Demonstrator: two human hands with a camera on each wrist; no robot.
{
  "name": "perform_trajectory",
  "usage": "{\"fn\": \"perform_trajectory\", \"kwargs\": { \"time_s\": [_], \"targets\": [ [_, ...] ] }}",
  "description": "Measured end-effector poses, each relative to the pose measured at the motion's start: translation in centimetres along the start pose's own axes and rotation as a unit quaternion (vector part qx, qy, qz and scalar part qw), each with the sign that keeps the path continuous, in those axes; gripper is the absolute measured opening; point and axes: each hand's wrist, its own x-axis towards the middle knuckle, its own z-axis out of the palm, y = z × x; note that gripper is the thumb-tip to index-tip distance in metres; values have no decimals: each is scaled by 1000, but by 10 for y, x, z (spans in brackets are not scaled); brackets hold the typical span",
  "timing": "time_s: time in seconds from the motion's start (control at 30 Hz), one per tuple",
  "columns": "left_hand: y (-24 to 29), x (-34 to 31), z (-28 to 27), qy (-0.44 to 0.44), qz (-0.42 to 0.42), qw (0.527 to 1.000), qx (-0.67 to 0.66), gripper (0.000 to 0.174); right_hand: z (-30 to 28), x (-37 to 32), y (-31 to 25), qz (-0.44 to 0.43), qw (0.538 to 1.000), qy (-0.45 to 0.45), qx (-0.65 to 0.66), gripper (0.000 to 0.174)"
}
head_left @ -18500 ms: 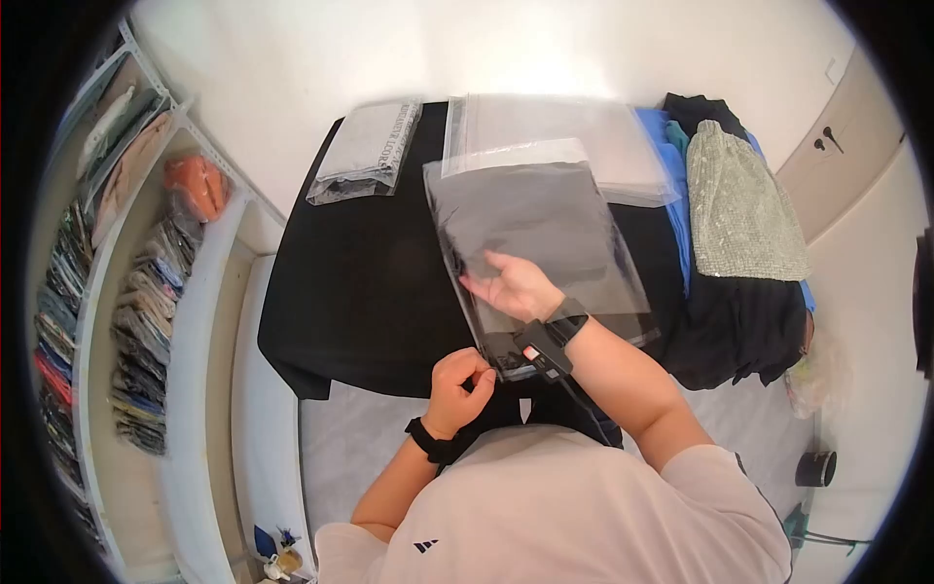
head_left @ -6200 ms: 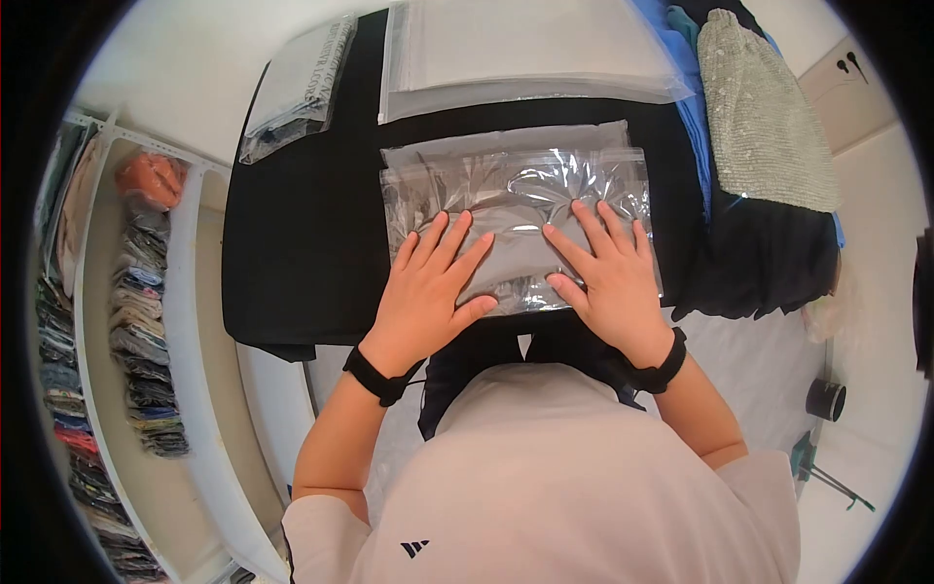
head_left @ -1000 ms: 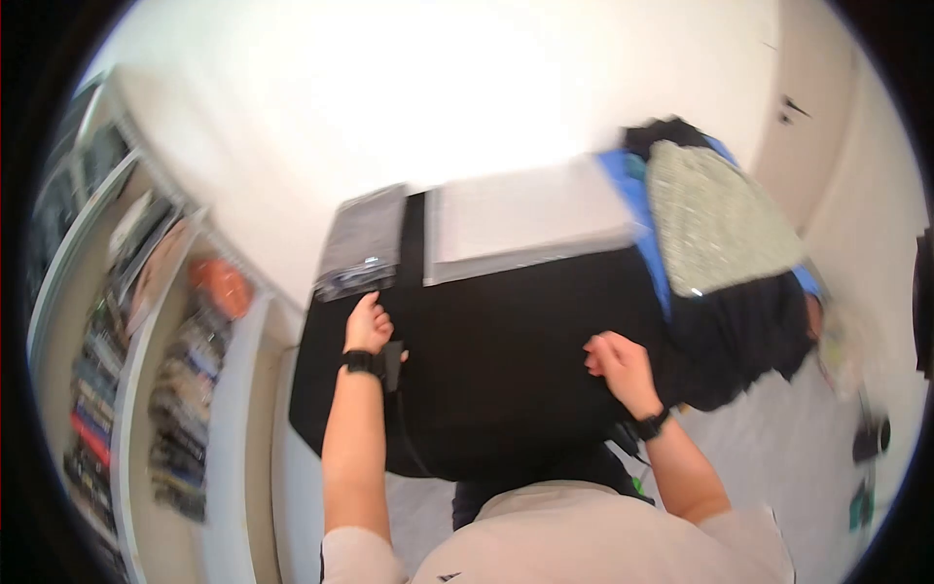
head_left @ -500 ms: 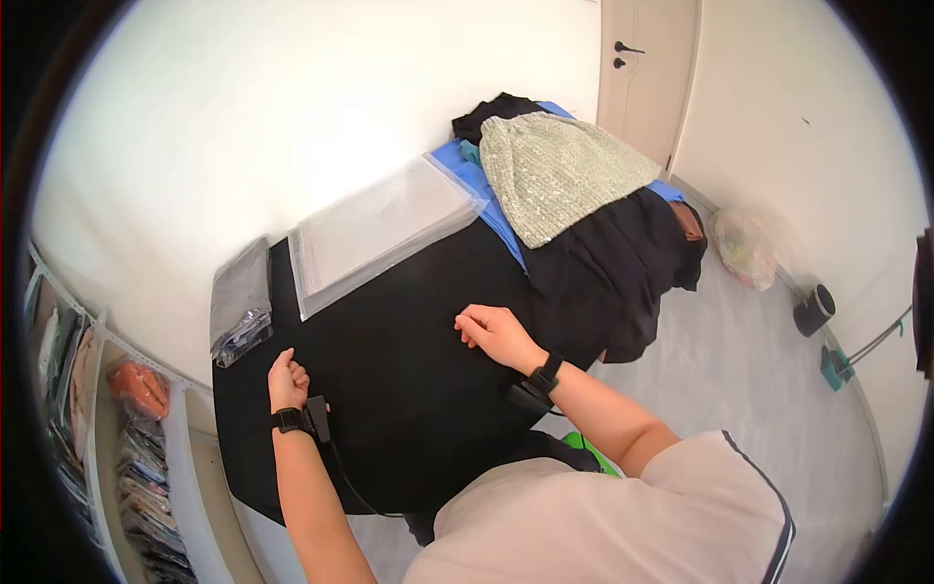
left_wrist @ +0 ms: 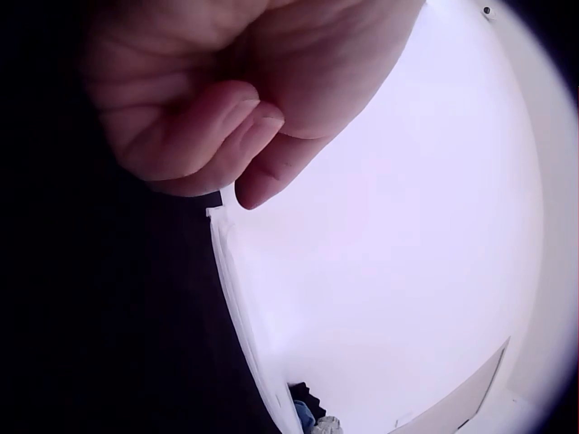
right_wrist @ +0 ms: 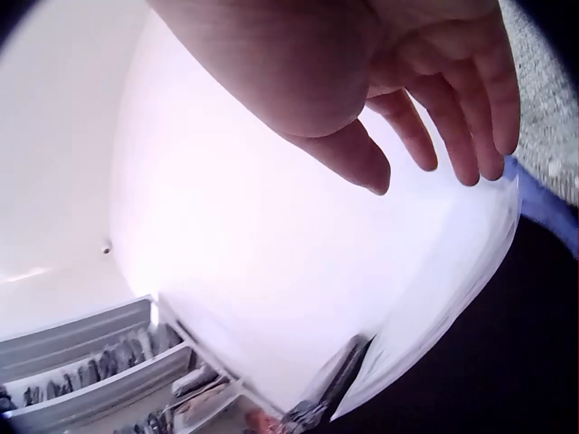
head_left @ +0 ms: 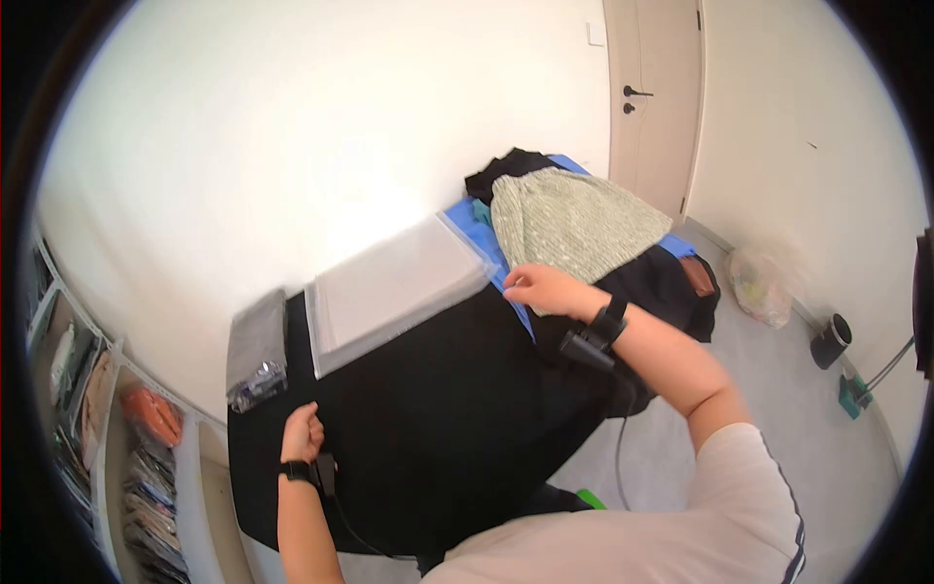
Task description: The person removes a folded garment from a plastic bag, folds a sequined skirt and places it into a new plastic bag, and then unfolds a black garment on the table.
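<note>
My right hand (head_left: 556, 292) hovers at the near edge of a pale green sequined garment (head_left: 584, 219), which lies on top of a clothes pile. In the right wrist view its fingers (right_wrist: 457, 117) are relaxed and hold nothing. Over the left part of the black-covered table (head_left: 418, 438), my left hand (head_left: 302, 435) is loosely curled, with nothing in it. Just beyond it lies a grey garment folded in a clear bag (head_left: 258, 336). Between that and the clothes pile is a stack of clear plastic bags (head_left: 399, 282).
Under the sequined garment lie a blue cloth (head_left: 520, 316) and black clothes (head_left: 632, 297). A shelf with several bagged garments (head_left: 156, 487) stands at the left. On the floor at the right are a plastic bag (head_left: 762, 285) and a black bin (head_left: 831, 341).
The bagged grey garment, under both hands 6.2 s ago, lies at the table's back left from 1.0 s ago on. My right hand has since moved to the sequined garment as the view turned right.
</note>
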Motion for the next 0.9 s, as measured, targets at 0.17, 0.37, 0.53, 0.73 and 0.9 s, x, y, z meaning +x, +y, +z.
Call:
{"fn": "perform_trajectory", "kwargs": {
  "time_s": [0.17,0.37,0.53,0.73,0.9],
  "targets": [
    [7,-8,1,-19,-50,998,-28,34,-33,119,61,102,982,110,-115,52],
    [12,-24,13,-12,-26,999,-31,30,-1,203,105,168,945,171,-221,60],
    [16,-26,12,-34,-38,997,-64,30,-23,210,114,219,962,145,-68,38],
    [13,-25,8,-68,-21,994,-79,31,-136,165,63,-54,912,253,-317,26],
    [6,-20,2,-91,2,991,-102,33,-165,114,-69,-20,877,310,367,23]
  ]
}}
